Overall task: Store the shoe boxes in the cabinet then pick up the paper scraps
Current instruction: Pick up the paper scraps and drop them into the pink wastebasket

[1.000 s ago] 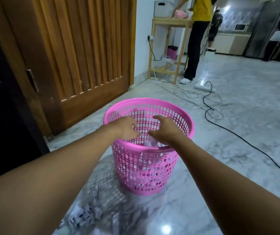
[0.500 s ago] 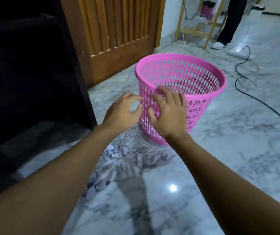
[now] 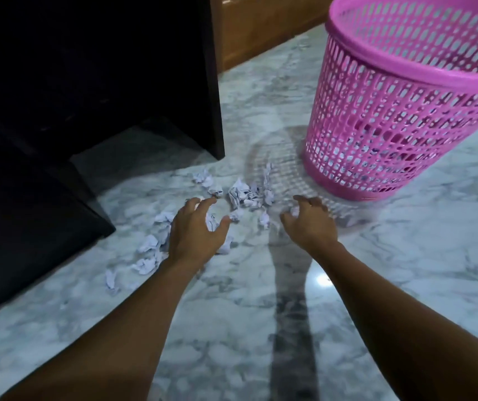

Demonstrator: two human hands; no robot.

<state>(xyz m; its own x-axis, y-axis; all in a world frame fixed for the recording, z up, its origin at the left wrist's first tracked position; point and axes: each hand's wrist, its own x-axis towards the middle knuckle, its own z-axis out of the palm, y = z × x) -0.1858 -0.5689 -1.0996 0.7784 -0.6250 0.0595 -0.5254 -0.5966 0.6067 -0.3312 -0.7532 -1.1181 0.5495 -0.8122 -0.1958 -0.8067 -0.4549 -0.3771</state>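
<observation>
Head view shows crumpled paper scraps [image 3: 243, 192], pale and creased into small irregular wads, strewn over a glossy grey-white marble floor [image 3: 405, 285] with dark veining. They lie in a loose band running from just beside the foot of the dark cabinet [image 3: 87, 82] toward the base of the pink basket [image 3: 400, 111].

The basket is round, tapered plastic with a smooth rolled rim and a lattice of small slots. Through the slots some pale shapes show near its bottom, too broken up to name. It stands upright on the floor at the upper right, and its mesh shadow falls over the nearest scraps.

The left hand [image 3: 194, 233] is spread, fingers curved and apart, over scraps in the middle of the band, gripping nothing. The right hand [image 3: 310, 224] is cupped, fingers bent downward; a pale bit shows under them, but whether it is grasped cannot be told.

A brown wooden panel [image 3: 261, 27] stands behind the cabinet.
</observation>
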